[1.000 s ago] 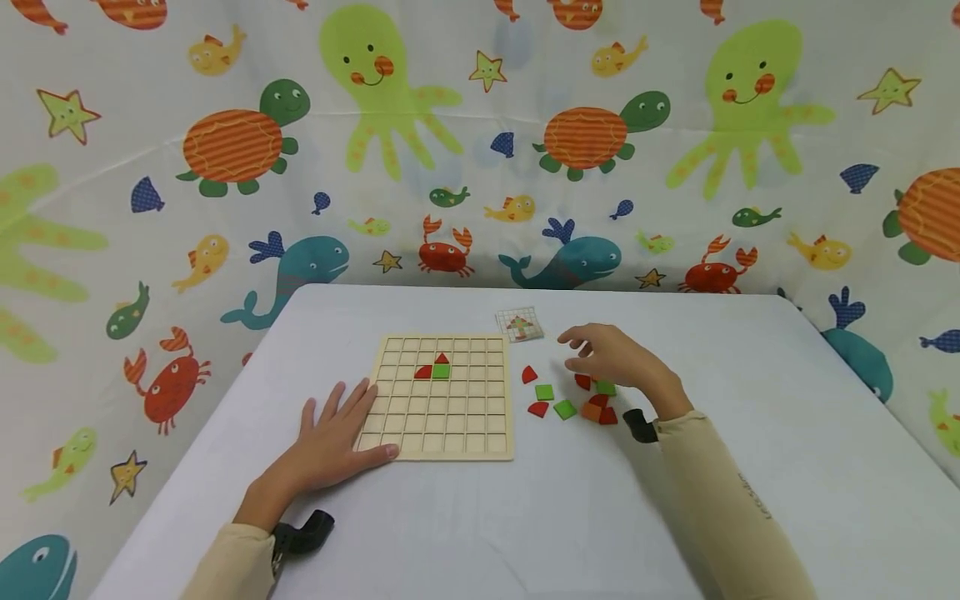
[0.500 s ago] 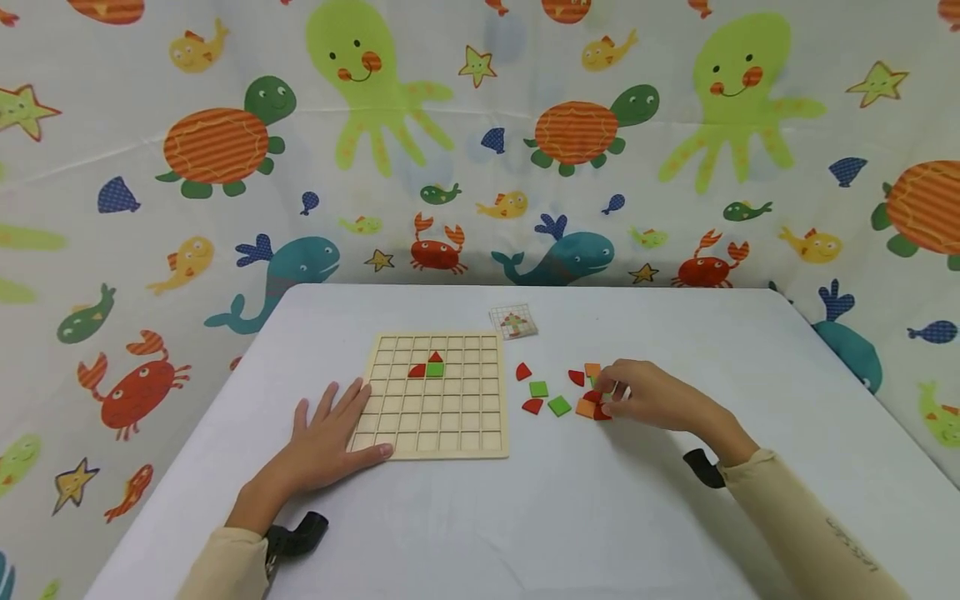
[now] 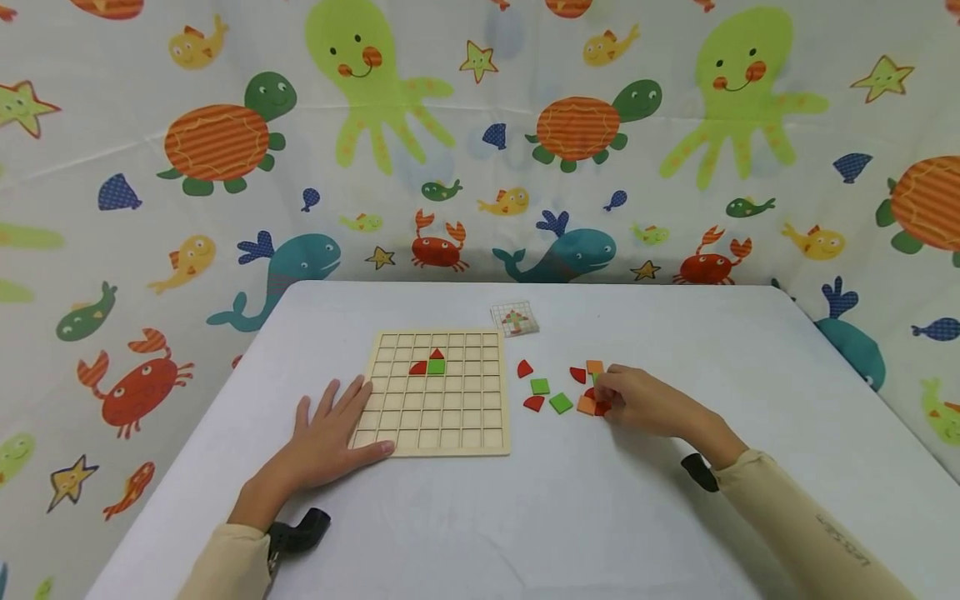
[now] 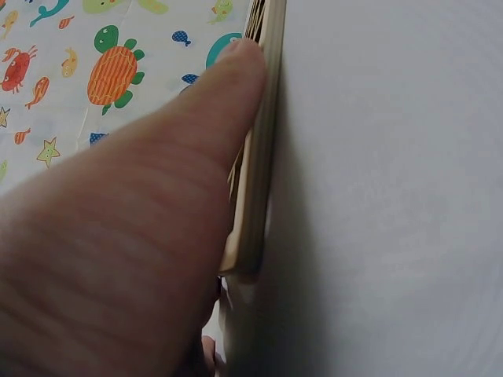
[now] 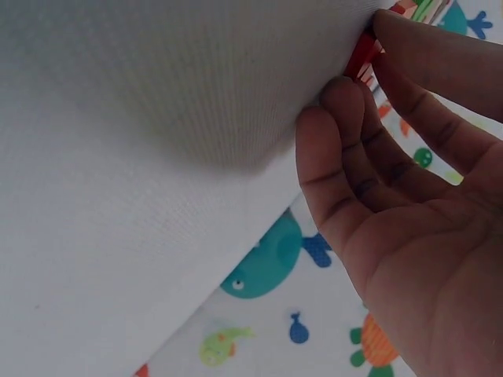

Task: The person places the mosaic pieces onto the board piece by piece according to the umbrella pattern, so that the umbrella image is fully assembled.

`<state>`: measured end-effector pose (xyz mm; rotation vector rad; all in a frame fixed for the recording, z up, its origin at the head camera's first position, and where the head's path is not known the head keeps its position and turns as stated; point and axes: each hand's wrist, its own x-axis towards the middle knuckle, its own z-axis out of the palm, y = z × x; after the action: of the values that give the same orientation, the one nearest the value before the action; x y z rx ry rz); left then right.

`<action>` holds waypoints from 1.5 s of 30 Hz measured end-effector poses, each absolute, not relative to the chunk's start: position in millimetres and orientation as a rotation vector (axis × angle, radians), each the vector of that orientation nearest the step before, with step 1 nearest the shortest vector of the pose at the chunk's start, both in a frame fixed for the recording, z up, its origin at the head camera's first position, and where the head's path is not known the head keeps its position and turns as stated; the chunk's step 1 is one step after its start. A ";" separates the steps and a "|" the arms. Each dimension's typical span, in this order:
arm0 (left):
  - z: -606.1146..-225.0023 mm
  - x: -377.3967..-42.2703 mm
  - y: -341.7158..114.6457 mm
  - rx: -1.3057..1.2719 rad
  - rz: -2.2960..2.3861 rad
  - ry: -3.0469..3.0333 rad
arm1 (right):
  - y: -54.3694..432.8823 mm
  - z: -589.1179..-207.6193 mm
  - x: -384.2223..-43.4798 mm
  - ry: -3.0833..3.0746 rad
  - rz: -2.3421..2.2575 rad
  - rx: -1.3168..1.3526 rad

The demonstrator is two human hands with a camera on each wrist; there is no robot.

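My left hand (image 3: 330, 437) lies with spread fingers on the left side of a wooden grid board (image 3: 468, 417), its thumb along the front edge. In the board's upper cells sit a red quarter-circle tile (image 3: 418, 367), a green square tile (image 3: 436, 367) and a red triangle tile (image 3: 437, 354). Right of the board, my right hand (image 3: 648, 406) reaches down to a cluster of loose tiles. In the right wrist view, its thumb and fingertips pinch a red tile (image 5: 361, 55), whose full shape is hidden. An orange square tile (image 3: 587, 405) lies just left of those fingertips.
A small pattern card (image 3: 515, 319) lies behind the board's right corner. Between board and right hand lie loose red quarter-circles (image 3: 533, 403) and green squares (image 3: 561, 403). Another orange square (image 3: 595, 367) is at the cluster's back. A sea-animal cloth (image 3: 465, 100) hangs behind the table.
My right hand has come down from above the back of the tile cluster to its right front side, and its fingers have closed on a red tile. The left hand stays on the board.
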<state>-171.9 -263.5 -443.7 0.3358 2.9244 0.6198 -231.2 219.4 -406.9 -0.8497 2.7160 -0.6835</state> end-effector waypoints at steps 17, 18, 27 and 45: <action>-444.8 -172.5 -265.1 0.324 0.605 2.925 | 212.7 -401.4 -228.9 2.662 -0.559 -0.681; -444.7 -172.2 -264.9 0.321 0.608 2.924 | 212.5 -400.8 -228.4 2.656 -0.568 -0.685; -445.9 -171.4 -264.6 0.326 0.619 2.926 | 208.6 -394.1 -230.0 2.629 -0.705 -0.830; -447.3 -171.2 -265.6 0.321 0.616 2.932 | 138.9 -382.5 -260.7 2.614 -1.026 -0.807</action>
<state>-171.2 -265.6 -447.3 0.3209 2.9319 0.6161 -260.7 138.9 -382.5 -0.8068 2.6138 -1.0264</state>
